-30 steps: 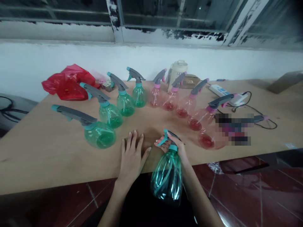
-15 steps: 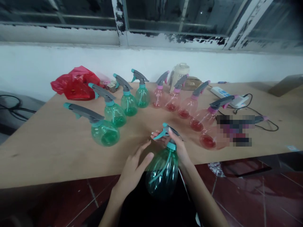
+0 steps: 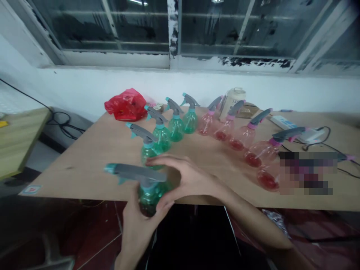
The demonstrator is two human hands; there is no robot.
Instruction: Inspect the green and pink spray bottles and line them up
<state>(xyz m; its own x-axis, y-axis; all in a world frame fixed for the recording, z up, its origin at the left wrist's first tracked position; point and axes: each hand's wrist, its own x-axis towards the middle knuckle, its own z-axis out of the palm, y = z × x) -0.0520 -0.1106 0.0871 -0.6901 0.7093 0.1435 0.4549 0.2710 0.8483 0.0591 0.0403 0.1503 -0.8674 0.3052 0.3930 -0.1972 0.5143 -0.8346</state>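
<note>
A green spray bottle (image 3: 149,198) with a grey and teal trigger head is between my two hands at the table's front edge, its nozzle pointing left. My left hand (image 3: 137,225) is closed round its lower body from the left and front. My right hand (image 3: 188,180) curves round it from the right, thumb in front and fingers behind the head; the fingertips are partly hidden. Just behind stands another green spray bottle (image 3: 149,150), the nearest of a slanting row of green bottles. Opposite runs a row of pink spray bottles (image 3: 247,135) holding red liquid.
A red plastic bag (image 3: 126,105) lies at the back left of the wooden table (image 3: 87,157). Along the back right are a pale canister (image 3: 233,101), a small cardboard box (image 3: 248,110) and a white power strip (image 3: 284,123) with black cable. A second table (image 3: 22,138) stands at left.
The green bottle has moved left and up from over my lap to the table's front edge. My left hand has closed on it, and my right hand has left its trigger head. The view has shifted left.
</note>
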